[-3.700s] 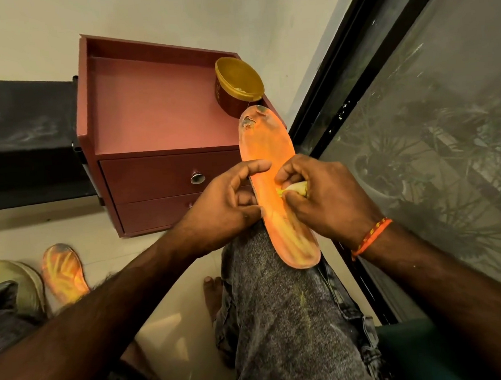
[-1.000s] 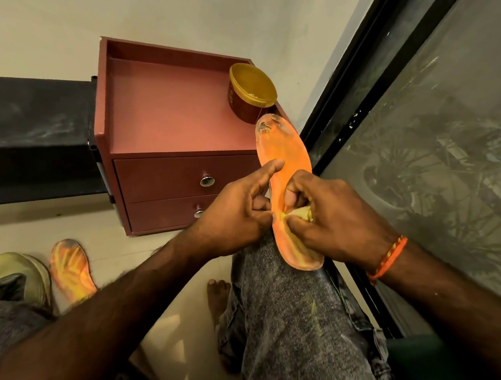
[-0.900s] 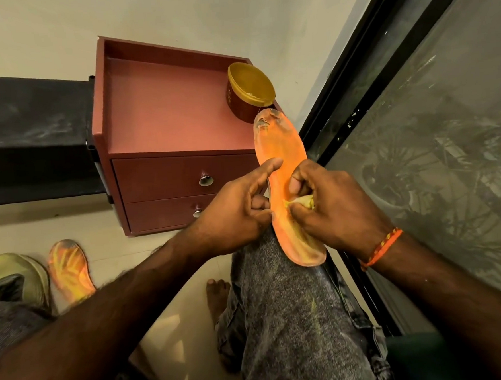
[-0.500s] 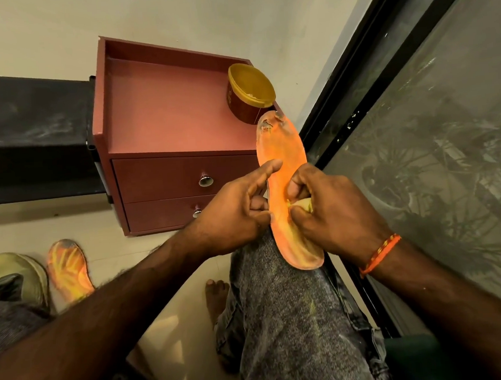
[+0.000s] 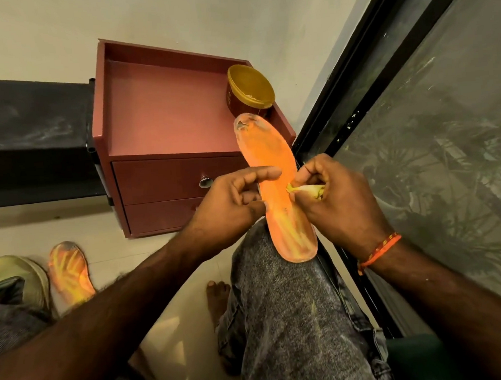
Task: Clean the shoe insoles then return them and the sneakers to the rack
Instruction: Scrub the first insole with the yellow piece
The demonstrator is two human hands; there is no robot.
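Here, largest first:
Cabinet (image 5: pixel 161 113): red, two drawers, beyond both hands.
Knee (image 5: pixel 283 291): grey jeans, under the hands.
Insole (image 5: pixel 276 188): orange, heel resting on the knee, toe (worn grey) pointing away, between the hands.
Sneaker (image 5: pixel 15 283): on the floor, far left of the left hand.
Second insole (image 5: pixel 69 272): just beside the sneaker.
Tub (image 5: pixel 249 90): gold lid, on the cabinet, beyond the insole's toe.
Left hand (image 5: pixel 232 203): pinches the insole's left edge.
Right hand (image 5: pixel 333 199): curled round a yellowish cloth (image 5: pixel 308 189) at the right edge.
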